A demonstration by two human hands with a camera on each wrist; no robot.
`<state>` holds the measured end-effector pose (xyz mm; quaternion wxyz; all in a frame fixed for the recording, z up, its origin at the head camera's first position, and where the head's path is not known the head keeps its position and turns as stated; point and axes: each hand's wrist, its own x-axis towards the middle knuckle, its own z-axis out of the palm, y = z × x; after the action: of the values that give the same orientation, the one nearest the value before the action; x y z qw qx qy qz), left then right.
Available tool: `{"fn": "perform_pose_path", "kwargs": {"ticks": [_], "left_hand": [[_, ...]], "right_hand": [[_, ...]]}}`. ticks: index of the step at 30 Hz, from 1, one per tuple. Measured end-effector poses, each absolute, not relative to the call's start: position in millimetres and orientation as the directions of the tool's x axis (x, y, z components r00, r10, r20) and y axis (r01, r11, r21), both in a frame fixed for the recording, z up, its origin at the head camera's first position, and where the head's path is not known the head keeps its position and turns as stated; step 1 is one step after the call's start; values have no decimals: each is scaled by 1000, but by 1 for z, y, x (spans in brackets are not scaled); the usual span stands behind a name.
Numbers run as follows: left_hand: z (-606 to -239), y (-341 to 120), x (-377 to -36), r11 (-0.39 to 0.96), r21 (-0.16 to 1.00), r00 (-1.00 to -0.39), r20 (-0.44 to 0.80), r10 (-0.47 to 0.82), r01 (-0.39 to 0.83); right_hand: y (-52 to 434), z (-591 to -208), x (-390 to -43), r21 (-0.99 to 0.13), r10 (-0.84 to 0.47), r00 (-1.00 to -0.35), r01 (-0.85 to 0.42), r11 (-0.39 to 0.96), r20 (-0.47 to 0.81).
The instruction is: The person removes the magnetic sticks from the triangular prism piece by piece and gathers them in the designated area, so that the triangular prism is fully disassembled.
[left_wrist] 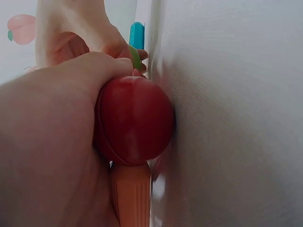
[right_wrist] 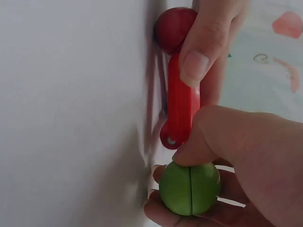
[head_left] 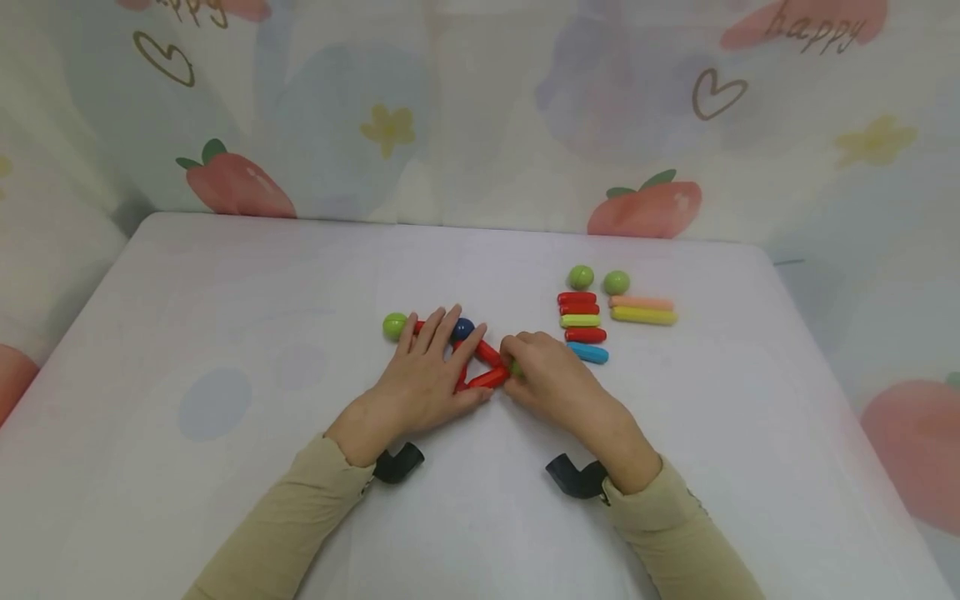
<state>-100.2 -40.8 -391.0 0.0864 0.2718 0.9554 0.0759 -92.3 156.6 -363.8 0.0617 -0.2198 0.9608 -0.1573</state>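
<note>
Green ball (right_wrist: pixel 190 188) pinched in right hand (head_left: pixel 551 379)

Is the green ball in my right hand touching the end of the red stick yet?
Cannot tell. In the right wrist view the green ball sits just below the red stick, but the right hand thumb covers the spot where they would meet.

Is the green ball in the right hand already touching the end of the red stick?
No: in the right wrist view the green ball, pinched by the right hand, sits just short of the red stick, a small gap between them.

Seven loose sticks (head_left: pixel 582 298), three green balls (head_left: pixel 581 277), one blue ball (head_left: pixel 462 328)
</note>
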Motion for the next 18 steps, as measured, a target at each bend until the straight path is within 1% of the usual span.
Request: {"fn": "perform_pose_path", "kwargs": {"ticks": [6, 18], "left_hand": [[-392, -42, -102, 844, 188, -841, -123, 528, 502], [-393, -42, -100, 845, 176, -840, -123, 528, 505]], "right_hand": [[160, -358, -93, -356, -432, -900, -386, 851, -59], [178, -347, -100, -425, -426, -904, -378, 823, -20]]}}
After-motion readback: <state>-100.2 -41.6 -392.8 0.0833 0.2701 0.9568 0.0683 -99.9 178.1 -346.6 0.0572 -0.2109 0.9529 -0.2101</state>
